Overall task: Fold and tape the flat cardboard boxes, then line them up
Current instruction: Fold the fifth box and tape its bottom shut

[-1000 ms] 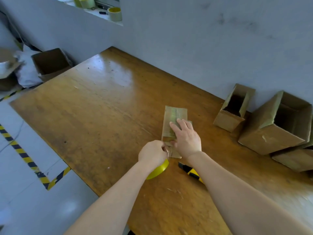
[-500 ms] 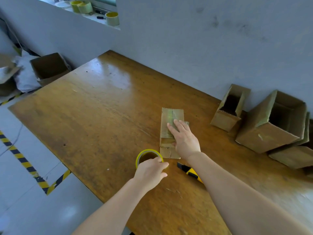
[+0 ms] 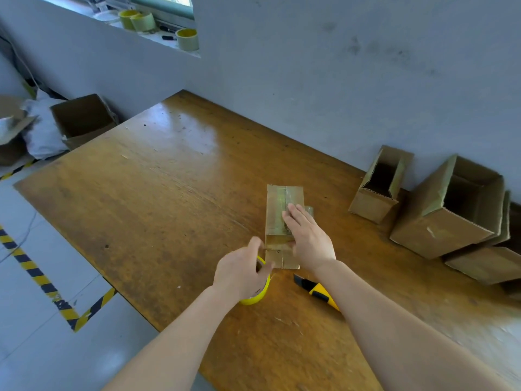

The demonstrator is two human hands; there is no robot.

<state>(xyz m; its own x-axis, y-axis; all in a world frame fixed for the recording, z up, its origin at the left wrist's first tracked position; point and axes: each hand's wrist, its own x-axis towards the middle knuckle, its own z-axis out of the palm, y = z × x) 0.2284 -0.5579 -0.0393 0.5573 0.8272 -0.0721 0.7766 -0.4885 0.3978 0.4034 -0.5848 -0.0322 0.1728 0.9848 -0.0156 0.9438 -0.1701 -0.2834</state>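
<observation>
Frame centre: right hand [image 3: 308,238], fingers straight, presses a small brown cardboard box [image 3: 275,210] (probably light and dentable; hold its flat faces) while left hand [image 3: 239,275], fingers curled, grasps a yellow tape roll [image 3: 253,299].

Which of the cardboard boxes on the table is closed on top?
The small box under the right hand, in the middle of the table; the other boxes, to its right, show open mouths.

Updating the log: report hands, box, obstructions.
Right hand flat on cardboard box. Left hand grips yellow tape roll at its near end. Utility knife beside right wrist, clear of box.
</observation>
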